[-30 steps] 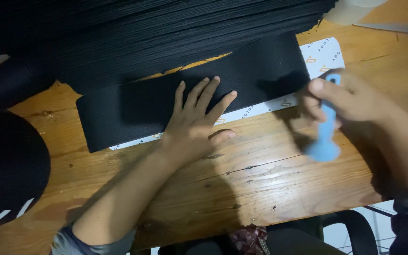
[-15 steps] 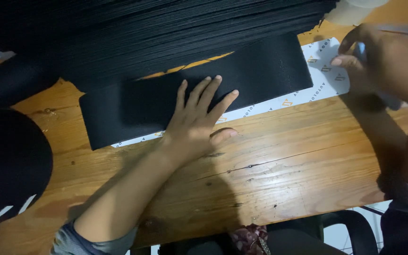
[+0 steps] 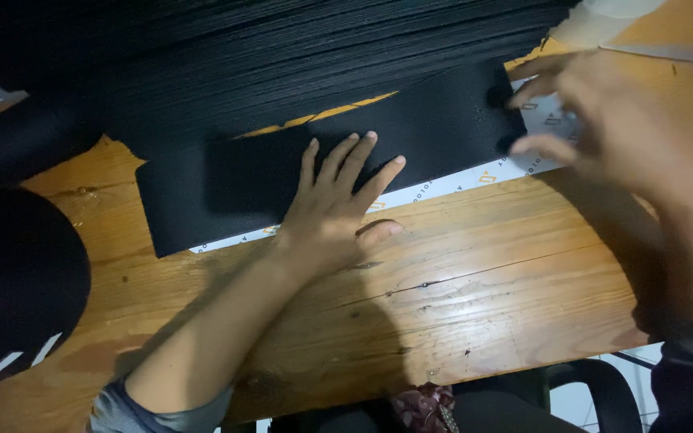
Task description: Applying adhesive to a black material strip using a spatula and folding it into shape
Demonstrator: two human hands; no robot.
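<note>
A single head-worn camera looks steeply down from close above onto the worn wooden plank table [image 3: 475, 305], facing away from the wearer's body. Both forearms enter from the bottom edge, and a dark office chair [image 3: 595, 385] shows below the table's near edge.

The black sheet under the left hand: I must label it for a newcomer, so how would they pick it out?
On the wooden table, find the left hand pressed flat. Beneath it lies the black sheet, a long strip on a white ruler, smooth unlike the ribbed black stack behind.
</note>
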